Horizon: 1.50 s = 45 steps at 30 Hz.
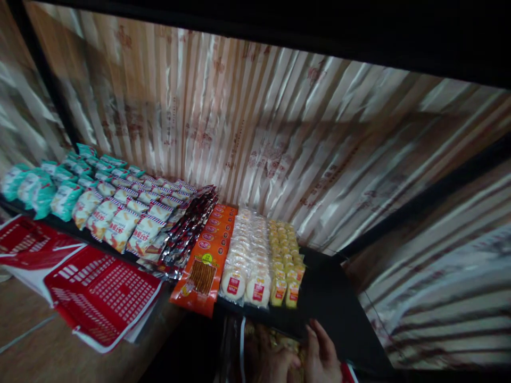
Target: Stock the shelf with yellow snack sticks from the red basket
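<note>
I am crouching in front of a low black shelf [339,303] and looking down along it. My right hand [324,355] is lying at the shelf's front edge with its fingers [319,334] stretched out and loose, gripping nothing. My left hand [276,367] is sitting low in the frame, just beside the right one and over the mouth of a clear bag [249,340]. It is too blurred and too cropped for me to tell whether it is closing on anything. The bag is hanging just below the shelf edge, under the filled rows, and something yellowish is showing through it.

Judging by the shelf, the filling is well along. Rows are running from front to back: teal packets [59,183] at the far left, then red-and-white striped packets [120,218], dark glossy packets [191,223], flat orange packs [209,255], round white cakes [247,260], and small yellow packets [285,255] nearest my hands. To the right of the yellow row the shelf is showing bare black, so that stretch looks like what is left.

A shiny striped backing [259,133] with reddish print is covering the wall behind the shelf. Red plastic baskets [104,292] are lying on the wooden floor [27,340] to the left.
</note>
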Available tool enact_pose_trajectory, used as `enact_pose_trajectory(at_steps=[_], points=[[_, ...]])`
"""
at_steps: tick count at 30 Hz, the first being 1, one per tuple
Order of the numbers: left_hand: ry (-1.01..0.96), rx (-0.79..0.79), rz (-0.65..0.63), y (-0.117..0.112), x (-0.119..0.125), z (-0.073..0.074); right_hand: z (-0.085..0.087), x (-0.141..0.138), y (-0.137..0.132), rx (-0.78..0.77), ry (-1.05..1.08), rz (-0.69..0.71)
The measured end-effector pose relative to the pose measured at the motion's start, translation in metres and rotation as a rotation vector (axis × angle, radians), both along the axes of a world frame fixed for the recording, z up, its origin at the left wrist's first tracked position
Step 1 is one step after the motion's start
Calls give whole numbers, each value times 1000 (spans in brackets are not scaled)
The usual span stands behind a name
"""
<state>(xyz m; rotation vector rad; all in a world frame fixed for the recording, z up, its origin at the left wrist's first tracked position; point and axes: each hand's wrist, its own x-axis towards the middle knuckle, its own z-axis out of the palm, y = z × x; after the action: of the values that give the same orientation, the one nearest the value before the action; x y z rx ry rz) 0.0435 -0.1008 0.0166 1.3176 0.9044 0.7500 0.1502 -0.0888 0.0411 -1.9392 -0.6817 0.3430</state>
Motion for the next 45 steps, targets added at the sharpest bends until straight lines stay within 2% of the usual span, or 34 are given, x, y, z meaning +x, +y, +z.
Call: enact_pose_trajectory(at_steps=[7, 11, 17, 21, 26, 31, 35, 40, 45], points=[[98, 67, 25, -25, -56, 1, -14, -43, -37, 17, -55, -9], [148, 89, 46, -37, -93, 6, -20, -76, -51, 67, -46, 45], [184, 78, 77, -61, -143, 18, -17, -119, -73, 113, -14, 94], [222, 68, 51, -86, -165, 14, -13, -144, -95, 166, 42, 67], [235, 42, 24, -118, -182, 2, -8, -158, -128, 191, 148, -2], [167, -63, 26, -133, -192, 5, -1, -150, -150, 190, 159, -31], [209, -90, 26, -134, -199, 13, 8, -149, -152, 222, 124, -73], [164, 2, 54, -124, -206, 17, 21, -151, -149, 256, 125, -35], [132, 21, 100, -113, -208, 20, 33, -149, -143, 279, 89, -20]])
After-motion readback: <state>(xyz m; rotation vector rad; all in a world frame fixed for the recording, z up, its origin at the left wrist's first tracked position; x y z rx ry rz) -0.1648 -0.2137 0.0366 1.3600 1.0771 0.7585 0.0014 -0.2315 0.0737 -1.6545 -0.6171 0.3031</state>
